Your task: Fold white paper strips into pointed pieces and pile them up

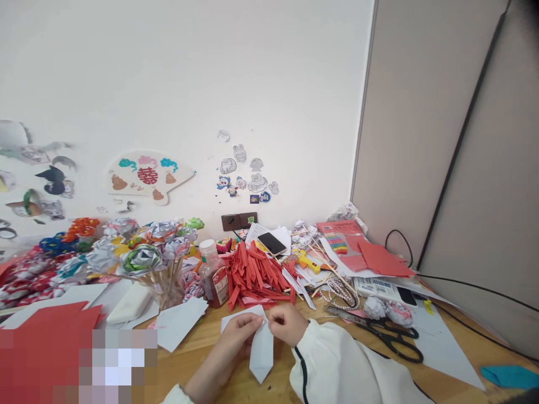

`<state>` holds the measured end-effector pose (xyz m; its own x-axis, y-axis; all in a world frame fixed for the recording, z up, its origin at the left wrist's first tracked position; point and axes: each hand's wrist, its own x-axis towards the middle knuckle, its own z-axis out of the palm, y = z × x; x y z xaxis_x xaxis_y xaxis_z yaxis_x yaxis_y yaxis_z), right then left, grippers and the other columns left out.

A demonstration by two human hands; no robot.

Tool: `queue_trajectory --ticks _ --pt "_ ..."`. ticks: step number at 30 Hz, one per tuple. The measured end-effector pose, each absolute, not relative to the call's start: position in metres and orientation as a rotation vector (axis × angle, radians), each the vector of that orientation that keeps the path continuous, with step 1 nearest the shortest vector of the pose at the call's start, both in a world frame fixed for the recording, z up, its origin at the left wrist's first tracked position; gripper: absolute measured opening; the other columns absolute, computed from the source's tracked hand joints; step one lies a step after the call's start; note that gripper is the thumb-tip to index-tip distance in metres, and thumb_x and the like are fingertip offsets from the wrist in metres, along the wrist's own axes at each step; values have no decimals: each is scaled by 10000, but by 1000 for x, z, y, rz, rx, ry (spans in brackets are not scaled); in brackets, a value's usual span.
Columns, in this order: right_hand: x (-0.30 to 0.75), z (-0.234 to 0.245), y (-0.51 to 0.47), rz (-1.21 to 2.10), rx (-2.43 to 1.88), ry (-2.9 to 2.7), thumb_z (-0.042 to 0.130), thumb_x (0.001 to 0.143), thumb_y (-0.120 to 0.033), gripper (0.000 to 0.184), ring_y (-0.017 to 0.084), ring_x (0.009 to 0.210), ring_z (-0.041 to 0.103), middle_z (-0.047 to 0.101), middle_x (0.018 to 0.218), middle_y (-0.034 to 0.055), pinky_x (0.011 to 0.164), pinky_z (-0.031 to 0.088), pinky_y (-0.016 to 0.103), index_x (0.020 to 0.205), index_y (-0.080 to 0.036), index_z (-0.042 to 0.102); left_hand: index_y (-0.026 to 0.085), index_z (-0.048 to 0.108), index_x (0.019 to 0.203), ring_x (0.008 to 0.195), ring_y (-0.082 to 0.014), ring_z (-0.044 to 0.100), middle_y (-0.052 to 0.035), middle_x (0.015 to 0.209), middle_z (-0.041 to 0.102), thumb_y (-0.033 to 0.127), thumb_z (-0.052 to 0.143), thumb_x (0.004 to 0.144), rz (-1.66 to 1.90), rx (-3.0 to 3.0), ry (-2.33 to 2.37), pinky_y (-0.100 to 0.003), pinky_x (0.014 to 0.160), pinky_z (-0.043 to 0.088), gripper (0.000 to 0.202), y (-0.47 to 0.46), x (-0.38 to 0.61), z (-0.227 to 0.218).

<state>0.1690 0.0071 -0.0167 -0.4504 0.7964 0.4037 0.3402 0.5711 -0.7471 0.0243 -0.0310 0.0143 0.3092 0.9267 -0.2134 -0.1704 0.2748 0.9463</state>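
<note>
Both my hands pinch a folded white paper piece (261, 350) that ends in a point toward me, low over the wooden table (210, 342). My left hand (238, 332) grips its upper left edge with fingers closed. My right hand (286, 322), in a white sleeve, pinches the top right corner. Just behind them lies a heap of folded red paper strips (252, 275).
Black scissors (389, 334) lie to the right of my sleeve. A red-labelled bottle (213, 275), paper flowers on sticks (143, 258), a phone (272, 243), a yellow glue gun (307, 261), red sheets (381, 258) and white sheets (179, 322) crowd the table. Black cables (475, 289) run along the right.
</note>
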Motion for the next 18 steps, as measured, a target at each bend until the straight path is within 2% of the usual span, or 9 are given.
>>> queue_trajectory --ticks 8,18 --pt "172 -17 11 989 -927 -1945 407 588 -108 132 54 438 324 347 435 -60 413 233 162 461 -144 416 107 581 627 518 -101 506 -10 567 568 367 644 558 881 1105 1013 -212 504 353 277 -22 19 5" --pt "176 -17 11 1166 -918 -1964 402 588 -102 128 49 408 338 358 406 -70 388 243 150 469 -147 412 104 540 491 379 -43 341 39 416 450 452 628 525 823 1305 1029 -185 401 226 361 -22 18 9"
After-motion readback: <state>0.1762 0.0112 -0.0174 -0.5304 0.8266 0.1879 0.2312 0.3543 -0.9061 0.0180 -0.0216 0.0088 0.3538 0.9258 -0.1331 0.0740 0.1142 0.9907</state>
